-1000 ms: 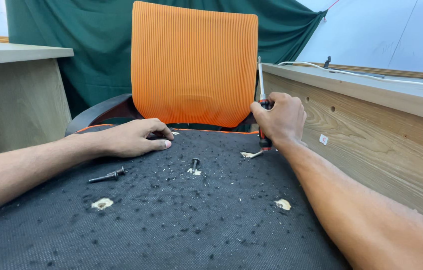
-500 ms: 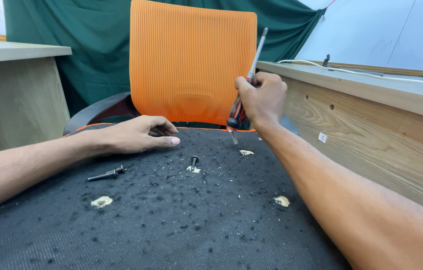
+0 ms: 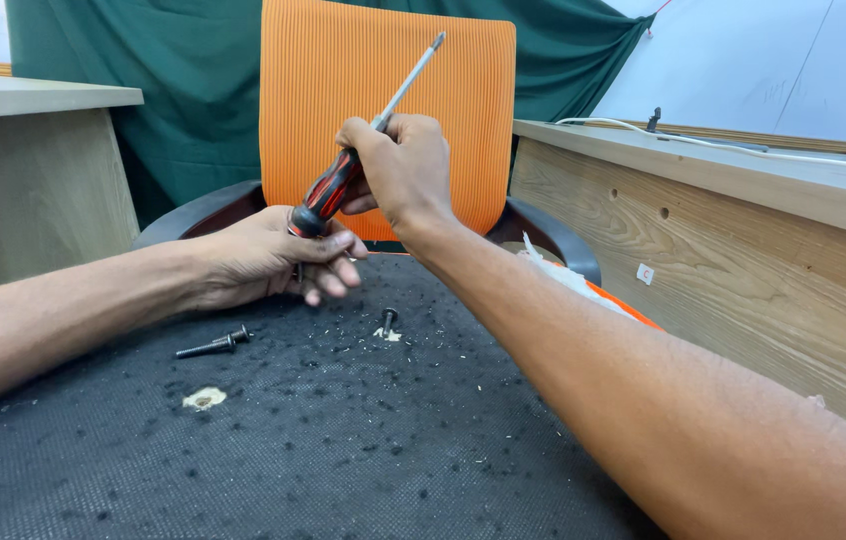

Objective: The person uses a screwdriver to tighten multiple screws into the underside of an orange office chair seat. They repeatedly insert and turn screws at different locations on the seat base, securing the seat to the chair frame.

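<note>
Right hand [image 3: 398,165] clenched on red-black screwdriver [image 3: 343,175], tip up; left hand [image 3: 268,262] loosely curled beneath its butt. Loose bolt [image 3: 211,346] on speckled black underside [image 3: 343,440], clear middle; wooden desks flanking.

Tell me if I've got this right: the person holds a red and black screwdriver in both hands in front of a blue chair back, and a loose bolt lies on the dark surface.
Not quite: the chair back is orange, not blue, as the head view shows. The rest stands: the right hand and left hand hold the red and black screwdriver, and a loose bolt lies on the dark surface.
</note>
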